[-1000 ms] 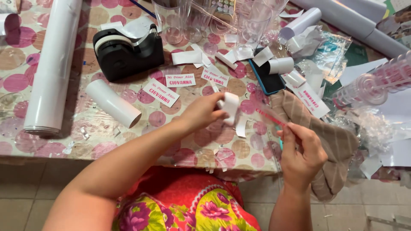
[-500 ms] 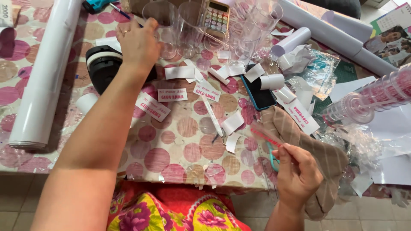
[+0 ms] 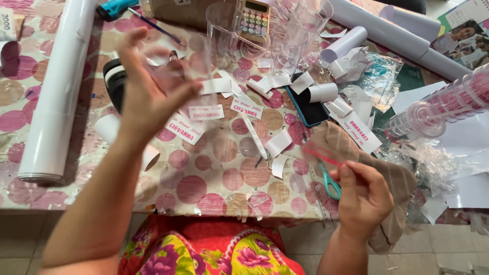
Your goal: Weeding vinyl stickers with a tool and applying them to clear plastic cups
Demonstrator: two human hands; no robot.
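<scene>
Closest to me, my right hand (image 3: 362,199) pinches a clear strip with red lettering (image 3: 322,155) above the table's near edge, over the teal-handled scissors (image 3: 331,186) and a brown cloth (image 3: 392,178). Further out, my left hand (image 3: 147,94) is raised with its fingers wrapped around a clear plastic cup (image 3: 175,66), blurred as I hold it. That cup looks bare, so the lettered strip is not yet on it. Beyond lie more printed labels (image 3: 186,127) on the spotted tablecloth (image 3: 214,178), then several unlabelled clear cups (image 3: 224,28) and a nested stack of cups (image 3: 443,104) at the right.
</scene>
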